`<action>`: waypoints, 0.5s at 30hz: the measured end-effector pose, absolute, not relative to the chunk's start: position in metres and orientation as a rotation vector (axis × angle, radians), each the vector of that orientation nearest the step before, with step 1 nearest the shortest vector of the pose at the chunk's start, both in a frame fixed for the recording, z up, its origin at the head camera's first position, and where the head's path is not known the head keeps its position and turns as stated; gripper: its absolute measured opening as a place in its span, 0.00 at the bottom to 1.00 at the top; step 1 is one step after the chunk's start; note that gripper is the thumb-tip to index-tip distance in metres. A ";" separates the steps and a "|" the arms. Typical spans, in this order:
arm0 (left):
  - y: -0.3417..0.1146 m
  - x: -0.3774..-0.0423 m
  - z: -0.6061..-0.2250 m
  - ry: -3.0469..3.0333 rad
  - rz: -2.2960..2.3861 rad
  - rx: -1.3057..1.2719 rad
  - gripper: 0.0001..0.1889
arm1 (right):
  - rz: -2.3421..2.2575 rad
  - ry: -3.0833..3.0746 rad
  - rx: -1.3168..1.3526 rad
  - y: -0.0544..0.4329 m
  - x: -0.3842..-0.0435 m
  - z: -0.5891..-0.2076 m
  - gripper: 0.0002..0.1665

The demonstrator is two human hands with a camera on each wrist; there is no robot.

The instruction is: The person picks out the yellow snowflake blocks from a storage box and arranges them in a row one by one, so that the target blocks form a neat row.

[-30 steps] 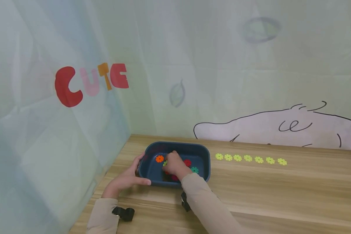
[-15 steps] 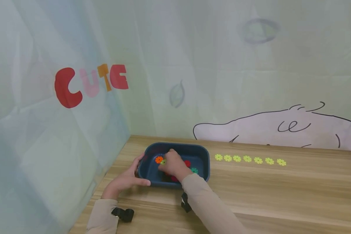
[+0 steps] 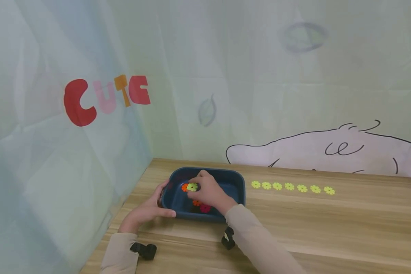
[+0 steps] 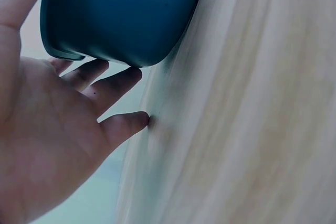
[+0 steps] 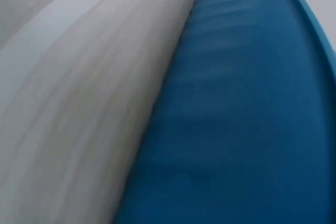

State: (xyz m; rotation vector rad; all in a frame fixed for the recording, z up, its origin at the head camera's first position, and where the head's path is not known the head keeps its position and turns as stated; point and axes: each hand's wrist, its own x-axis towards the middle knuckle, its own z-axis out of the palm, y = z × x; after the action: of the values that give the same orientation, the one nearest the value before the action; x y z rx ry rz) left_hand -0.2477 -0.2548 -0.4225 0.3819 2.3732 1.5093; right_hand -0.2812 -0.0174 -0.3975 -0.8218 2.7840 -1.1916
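A dark blue plastic tub (image 3: pixel 209 217) stands on the table at centre in the head view. My left hand (image 3: pixel 147 213) holds its left end, thumb along the front rim and fingers against the end wall; the left wrist view shows the fingertips at the blue wall. Inside the tub my right hand (image 3: pixel 209 192) pinches a yellow-green snowflake disc (image 3: pixel 192 187) between thumb and fingers. Orange (image 3: pixel 184 187) and dark pink (image 3: pixel 205 208) snowflake discs show around it, and the hand hides part of the tub's floor. Only the tub's outer wall (image 5: pixel 236 108) fills the right wrist view.
To the right of the tub, a row of several yellow-green snowflake discs (image 3: pixel 289 186) lies along the back of the wooden table (image 3: pixel 328 224). A printed cloth (image 3: pixel 185 125) hangs behind the table and on its left side.
My right hand first slides left within the tub, then lifts slightly, and the yellow-green disc in its fingers comes into full view. My left hand stays on the tub.
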 end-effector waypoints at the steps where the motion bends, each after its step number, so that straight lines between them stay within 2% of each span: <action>1: -0.254 -0.248 -0.423 2.375 1.508 0.378 0.61 | -1.192 2.781 -0.835 -0.014 -0.281 -0.396 0.25; 15: -0.253 -0.248 -0.422 2.393 1.487 0.328 0.61 | -1.182 2.946 -0.917 0.071 -0.266 -0.372 0.22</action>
State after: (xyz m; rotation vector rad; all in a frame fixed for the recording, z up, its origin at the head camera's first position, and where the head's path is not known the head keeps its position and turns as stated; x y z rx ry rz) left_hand -0.2476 -0.2529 -0.4219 0.3281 2.3931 1.4873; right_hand -0.2660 0.0712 -0.3721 -0.9170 2.9459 -1.1824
